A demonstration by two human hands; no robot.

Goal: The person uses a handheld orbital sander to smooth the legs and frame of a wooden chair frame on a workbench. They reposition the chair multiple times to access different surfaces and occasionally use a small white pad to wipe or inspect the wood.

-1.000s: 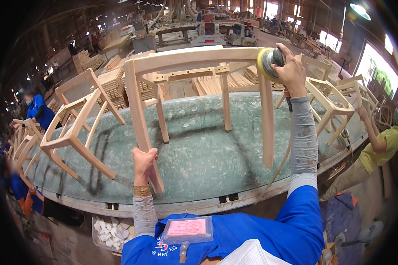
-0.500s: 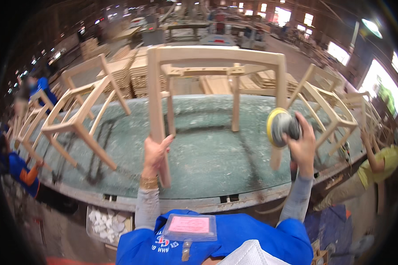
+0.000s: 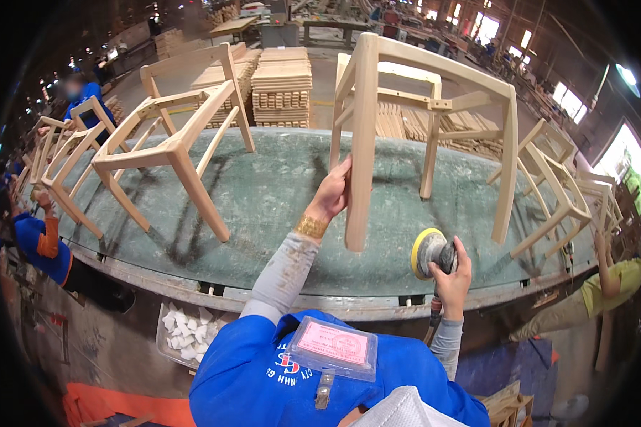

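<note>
One pale, bare-wood four-legged chair frame [image 3: 362, 142], near leg held in the left-hand grip [image 3: 330, 192]; one round grey-and-black sander with yellow-edged disc [image 3: 430, 255], held in the right-hand grip [image 3: 453, 283], apart from the frame, above a scuffed green counter [image 3: 278, 228]. Further pale wooden chairs [image 3: 185, 167] standing to either side; behind, stacked pale wooden slats [image 3: 281, 75]; below the near edge, a translucent tub [image 3: 174, 358] of white scraps [image 3: 189, 331].
</note>
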